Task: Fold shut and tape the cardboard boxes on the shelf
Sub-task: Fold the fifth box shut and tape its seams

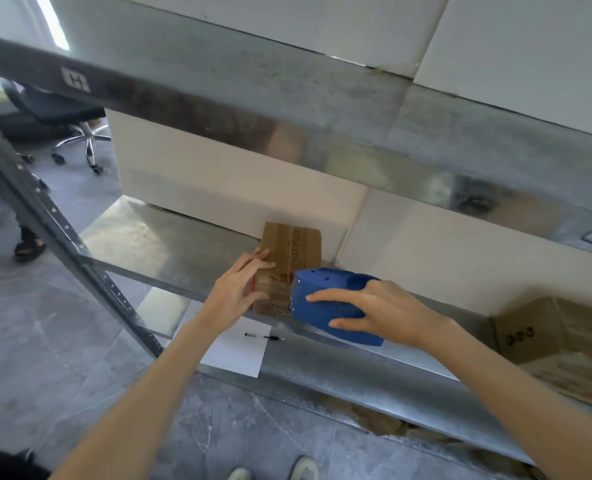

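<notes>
The left hand [236,292] lay flat, holding down the small cardboard box [289,261] on the metal shelf [356,368], its print unreadable, while the right hand [377,311] clasped the blue tape dispenser [325,299] against it, below an "H" label [75,80].

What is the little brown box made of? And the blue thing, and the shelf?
The small box looks like plain brown cardboard: matte, with printed letters and a shiny tape strip. The blue tape dispenser in the right hand seems to be hard plastic: smooth, evenly coloured, with small holes. The shelf looks like bare galvanized steel: grey, mottled and reflective.
</notes>
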